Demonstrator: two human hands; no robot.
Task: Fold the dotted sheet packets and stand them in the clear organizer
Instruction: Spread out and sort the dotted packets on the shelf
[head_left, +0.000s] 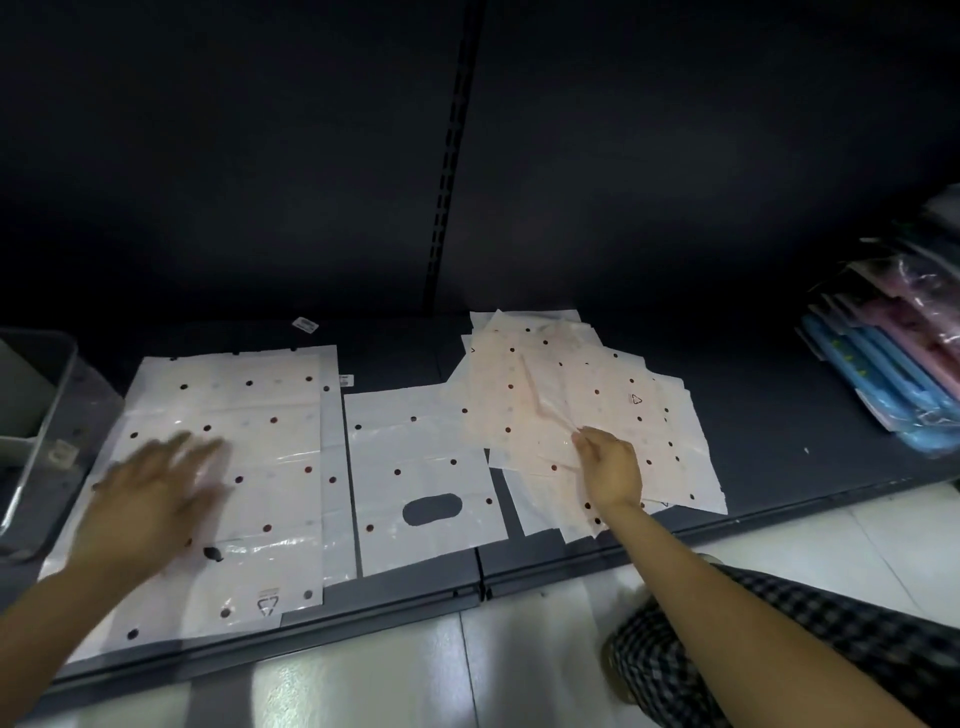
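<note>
Pale dotted sheet packets lie on a dark shelf (779, 415). A large one (270, 447) is spread flat at the left, and my left hand (156, 488) hovers or rests over it with fingers spread, blurred. A smaller dotted packet (421, 467) with an oval handle hole lies in the middle. At the right is a loose pile of dotted packets (582, 384); my right hand (610, 467) pinches a raised edge of one sheet on it. The clear organizer (36, 415) stands at the far left edge, partly cut off.
Blue and pink packaged goods (893, 364) are stacked at the shelf's right end. A slotted upright (447, 171) runs down the dark back panel. White floor tiles (519, 665) lie below the shelf edge, and a checked-fabric knee (779, 649) is at the lower right.
</note>
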